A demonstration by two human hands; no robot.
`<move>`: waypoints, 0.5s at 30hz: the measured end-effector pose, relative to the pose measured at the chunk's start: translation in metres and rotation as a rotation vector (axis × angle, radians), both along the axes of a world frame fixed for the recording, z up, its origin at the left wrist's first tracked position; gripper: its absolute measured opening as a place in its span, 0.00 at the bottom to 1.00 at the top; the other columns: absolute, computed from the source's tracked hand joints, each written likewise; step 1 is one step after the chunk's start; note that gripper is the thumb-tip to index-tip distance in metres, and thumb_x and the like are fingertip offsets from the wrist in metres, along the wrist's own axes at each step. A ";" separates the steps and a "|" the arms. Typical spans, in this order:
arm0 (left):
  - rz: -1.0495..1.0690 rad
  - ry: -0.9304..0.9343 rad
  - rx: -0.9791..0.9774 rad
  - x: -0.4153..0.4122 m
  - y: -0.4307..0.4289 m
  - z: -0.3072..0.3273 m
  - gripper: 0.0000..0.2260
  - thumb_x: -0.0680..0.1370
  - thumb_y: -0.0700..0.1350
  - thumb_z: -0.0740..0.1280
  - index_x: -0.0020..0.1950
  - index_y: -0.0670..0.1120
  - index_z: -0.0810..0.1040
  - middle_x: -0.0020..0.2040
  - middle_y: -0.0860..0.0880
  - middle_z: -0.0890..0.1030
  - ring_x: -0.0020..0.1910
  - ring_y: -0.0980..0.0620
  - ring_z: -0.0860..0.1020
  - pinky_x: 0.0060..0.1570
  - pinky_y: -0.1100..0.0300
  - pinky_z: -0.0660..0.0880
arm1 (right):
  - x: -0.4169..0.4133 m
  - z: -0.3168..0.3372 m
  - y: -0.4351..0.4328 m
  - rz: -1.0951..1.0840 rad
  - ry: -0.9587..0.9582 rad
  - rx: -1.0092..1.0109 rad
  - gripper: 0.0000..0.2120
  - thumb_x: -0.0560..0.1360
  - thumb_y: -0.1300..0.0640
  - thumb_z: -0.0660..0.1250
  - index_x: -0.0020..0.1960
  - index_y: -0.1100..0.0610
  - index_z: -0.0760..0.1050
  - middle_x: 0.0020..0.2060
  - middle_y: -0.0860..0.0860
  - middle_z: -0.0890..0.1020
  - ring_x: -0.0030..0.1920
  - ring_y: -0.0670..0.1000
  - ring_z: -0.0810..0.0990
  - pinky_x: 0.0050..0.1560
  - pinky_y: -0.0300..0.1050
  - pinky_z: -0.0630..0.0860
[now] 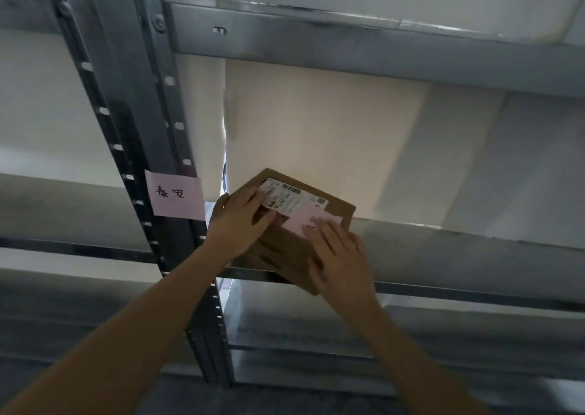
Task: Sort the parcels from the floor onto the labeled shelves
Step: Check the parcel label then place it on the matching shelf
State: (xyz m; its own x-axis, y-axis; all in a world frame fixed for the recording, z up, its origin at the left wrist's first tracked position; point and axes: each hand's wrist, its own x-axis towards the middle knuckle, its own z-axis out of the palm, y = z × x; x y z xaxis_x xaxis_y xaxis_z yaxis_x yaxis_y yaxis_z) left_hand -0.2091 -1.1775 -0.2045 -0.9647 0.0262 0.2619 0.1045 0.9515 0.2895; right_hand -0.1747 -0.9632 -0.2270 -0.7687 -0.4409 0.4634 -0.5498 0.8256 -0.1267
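A flat brown cardboard parcel [285, 243] lies on the metal shelf [459, 246], its near corner hanging over the shelf's front edge. It carries a white shipping label [285, 196] and a pink slip [307, 216]. My left hand [239, 221] rests flat on the parcel's left part, fingers reaching onto the white label. My right hand [340, 256] lies on the parcel's near right corner, fingertips on the pink slip. A pink handwritten label [175, 197] is stuck on the upright post left of the parcel.
A grey perforated upright post [133, 123] runs down the left. Another shelf beam [348, 44] spans overhead. A lower shelf level [411, 335] shows beneath. A pale wall stands behind the shelf.
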 end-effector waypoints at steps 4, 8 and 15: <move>-0.096 -0.010 -0.128 0.004 -0.006 -0.005 0.31 0.76 0.59 0.61 0.75 0.50 0.57 0.75 0.49 0.59 0.73 0.49 0.60 0.74 0.49 0.49 | -0.033 0.006 0.032 -0.138 -0.182 0.022 0.24 0.79 0.55 0.59 0.73 0.49 0.60 0.76 0.53 0.61 0.74 0.55 0.61 0.72 0.55 0.56; -0.058 0.001 -0.187 -0.008 0.004 -0.006 0.32 0.73 0.52 0.68 0.74 0.49 0.59 0.74 0.46 0.61 0.70 0.45 0.63 0.70 0.49 0.61 | -0.055 0.011 0.031 -0.192 -0.251 0.025 0.24 0.80 0.57 0.56 0.74 0.47 0.55 0.77 0.51 0.55 0.71 0.54 0.65 0.70 0.54 0.63; 0.030 0.012 -0.214 -0.017 0.021 -0.005 0.31 0.74 0.53 0.66 0.73 0.46 0.59 0.74 0.43 0.62 0.72 0.43 0.62 0.71 0.46 0.58 | -0.072 0.015 0.026 -0.256 -0.303 -0.030 0.29 0.79 0.57 0.58 0.76 0.49 0.50 0.78 0.52 0.52 0.71 0.57 0.64 0.68 0.56 0.64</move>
State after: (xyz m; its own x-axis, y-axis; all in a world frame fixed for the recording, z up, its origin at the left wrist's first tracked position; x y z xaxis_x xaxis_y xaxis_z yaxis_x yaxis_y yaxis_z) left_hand -0.2261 -1.1566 -0.2100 -0.9627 0.0533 0.2653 0.0770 0.9939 0.0796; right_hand -0.2471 -0.9376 -0.2120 -0.9559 -0.2070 0.2082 -0.2608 0.9244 -0.2783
